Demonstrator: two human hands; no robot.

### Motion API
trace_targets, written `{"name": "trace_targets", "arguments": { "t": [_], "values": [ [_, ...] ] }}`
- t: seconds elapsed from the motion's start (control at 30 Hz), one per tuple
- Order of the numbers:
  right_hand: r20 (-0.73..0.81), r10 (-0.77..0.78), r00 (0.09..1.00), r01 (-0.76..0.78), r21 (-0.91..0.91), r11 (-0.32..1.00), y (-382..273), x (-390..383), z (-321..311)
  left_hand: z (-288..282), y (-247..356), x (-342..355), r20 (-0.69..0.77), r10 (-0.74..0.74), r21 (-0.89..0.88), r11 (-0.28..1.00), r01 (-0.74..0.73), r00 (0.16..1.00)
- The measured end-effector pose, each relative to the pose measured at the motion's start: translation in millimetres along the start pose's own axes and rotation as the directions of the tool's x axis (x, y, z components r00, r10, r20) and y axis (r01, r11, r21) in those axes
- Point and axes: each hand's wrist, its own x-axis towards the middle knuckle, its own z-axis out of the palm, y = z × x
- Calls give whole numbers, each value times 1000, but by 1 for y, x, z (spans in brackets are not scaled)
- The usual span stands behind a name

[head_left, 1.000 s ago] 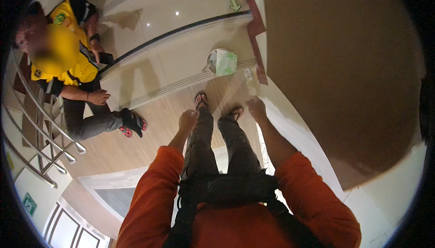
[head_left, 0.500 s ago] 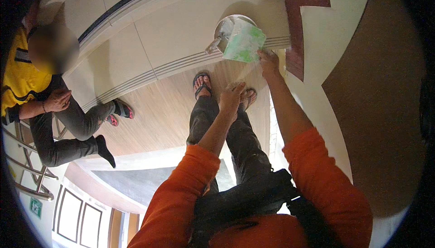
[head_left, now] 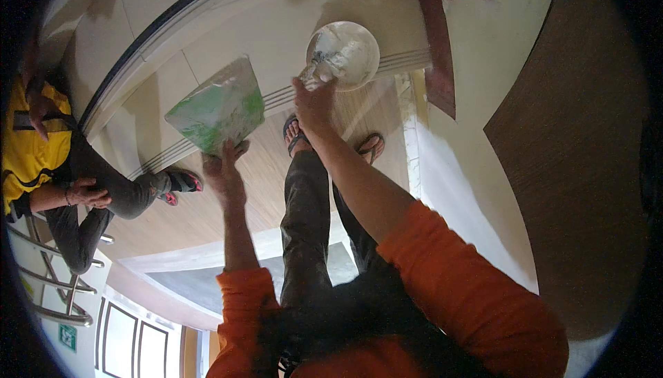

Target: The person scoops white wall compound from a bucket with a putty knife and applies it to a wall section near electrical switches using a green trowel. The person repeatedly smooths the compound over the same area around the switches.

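Observation:
A flat green sheet point(head_left: 228, 105), smeared with whitish paste, is held by its lower edge in my left hand point(head_left: 224, 174). That hand's thumb and fingers close on the sheet's edge. A round white bucket point(head_left: 373, 57) stands ahead of my feet, its inside coated with white paste. My right hand point(head_left: 315, 105) is at the bucket's near left rim, closed around a paste-covered handle point(head_left: 316, 74) that slants out of it. The tool's other end is lost in the paste, so its kind does not show.
Another person in a yellow top point(head_left: 34, 129) sits at the left, one hand resting near the knee. Metal railings point(head_left: 62, 281) are below them. My sandalled feet point(head_left: 297, 136) stand on a wood-look floor point(head_left: 262, 178) by a grooved step edge. A curved brown surface point(head_left: 566, 136) lies right.
The green sheet has gone from my right hand to my left and moved left, off the bucket. My right hand has moved left onto the paste-covered handle.

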Motion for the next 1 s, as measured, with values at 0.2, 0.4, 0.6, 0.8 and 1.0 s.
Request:
{"name": "trace_targets", "arguments": {
  "t": [0.2, 0.4, 0.6, 0.8, 1.0],
  "values": [
    [703, -62, 709, 574, -524, 629, -18, 45, -12, -52, -7, -23, 150, -120, 256, 963, 79, 981],
    [669, 6, 743, 426, -481, 766, -50, 124, -126, 37, -56, -22, 555, -243, 735, 592, -331, 796],
    [699, -52, 713, 588, -555, 589, -39, 171, -132, 144, -104, -7, 601, -152, 681, 611, -404, 784],
    [741, -158, 653, 647, -437, 625, -30, 143, -97, 163, -111, 1, 630, -92, 534, 771, -345, 771],
    [803, -125, 583, 656, -375, 654, -45, 105, -100, 147, -131, 8, 660, -152, 547, 769, -331, 736]
  ]
}}
